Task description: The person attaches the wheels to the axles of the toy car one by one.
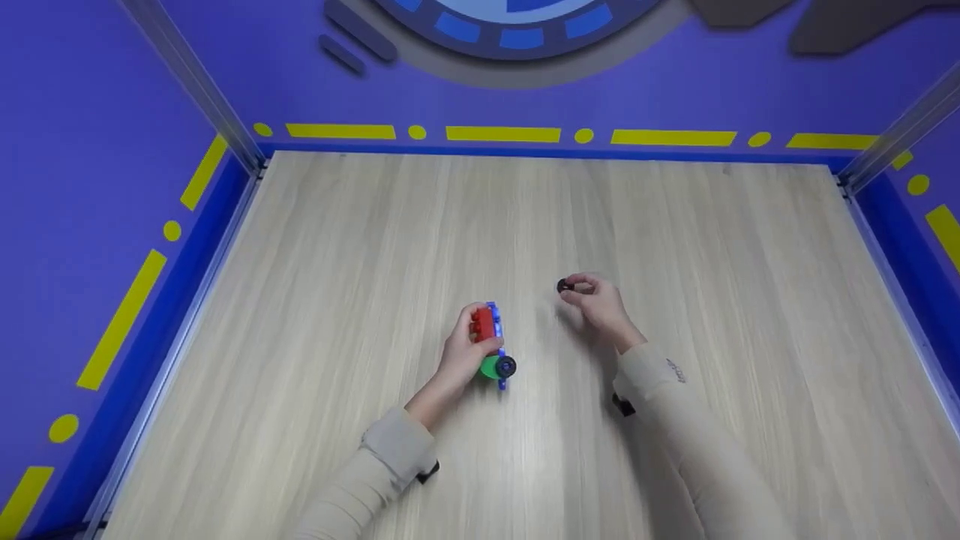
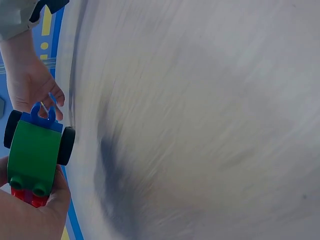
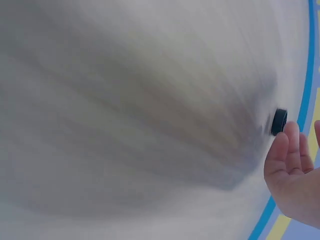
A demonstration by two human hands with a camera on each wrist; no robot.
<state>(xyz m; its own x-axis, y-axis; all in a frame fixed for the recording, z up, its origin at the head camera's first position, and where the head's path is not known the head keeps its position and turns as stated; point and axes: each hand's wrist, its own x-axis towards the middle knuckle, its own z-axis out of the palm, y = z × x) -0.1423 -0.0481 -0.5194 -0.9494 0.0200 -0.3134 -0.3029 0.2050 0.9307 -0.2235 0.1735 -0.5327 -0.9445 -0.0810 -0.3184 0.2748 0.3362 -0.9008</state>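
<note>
In my left hand [image 1: 461, 349] I grip a toy block vehicle. It has red blocks [image 1: 484, 324], a blue base [image 1: 496, 313] and a green curved block [image 1: 489, 367] at the near end. Black wheels [image 2: 67, 145] stand on both sides of the green block in the left wrist view, below a blue hook [image 2: 44, 114]. To the right, thumb and fingertips of my right hand [image 1: 598, 304] pinch a loose black wheel [image 1: 564, 286], apart from the vehicle. That wheel shows at the fingertips in the right wrist view too.
A pale wood-grain table [image 1: 360, 247] lies under both hands. Blue-purple walls [image 1: 525, 105] with yellow dashes close off its back and sides, with metal posts [image 1: 225, 127] at the corners. Dark wrist devices [image 1: 623, 405] sit beneath the sleeves.
</note>
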